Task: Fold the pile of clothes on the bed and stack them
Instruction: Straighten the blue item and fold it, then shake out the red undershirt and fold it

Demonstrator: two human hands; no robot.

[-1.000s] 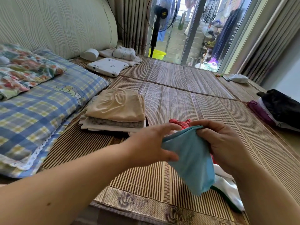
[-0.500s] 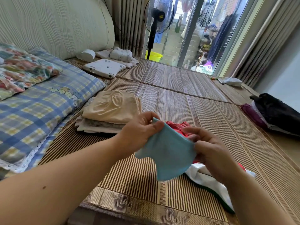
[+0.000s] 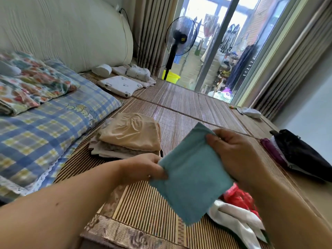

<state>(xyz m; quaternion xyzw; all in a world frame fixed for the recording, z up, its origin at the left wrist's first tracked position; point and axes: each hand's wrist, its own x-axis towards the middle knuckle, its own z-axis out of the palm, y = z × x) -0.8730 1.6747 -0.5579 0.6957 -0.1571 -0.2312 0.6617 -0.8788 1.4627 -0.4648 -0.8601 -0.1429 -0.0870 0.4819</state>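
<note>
A small teal cloth (image 3: pixel 190 175) hangs spread flat in the air above the bamboo mat (image 3: pixel 188 108). My left hand (image 3: pixel 143 168) pinches its left edge and my right hand (image 3: pixel 233 153) grips its upper right corner. To the left of the cloth, on the mat, sits a stack of folded clothes (image 3: pixel 128 137) with a beige piece on top. Below my right arm lies the unfolded pile: a red garment (image 3: pixel 239 196) and a white one (image 3: pixel 233 218), partly hidden by the cloth and my arm.
A blue plaid pillow (image 3: pixel 45 126) and a floral one (image 3: pixel 30 87) lie at the left. A small white pillow (image 3: pixel 120 85) and rolled cloths are farther back. Dark garments (image 3: pixel 301 155) lie at the right edge. A standing fan (image 3: pixel 179 36) is by the glass door.
The teal cloth went from bunched between my hands to spread out flat. My hands moved apart and the cloth rose higher, and the head view tilted upward.
</note>
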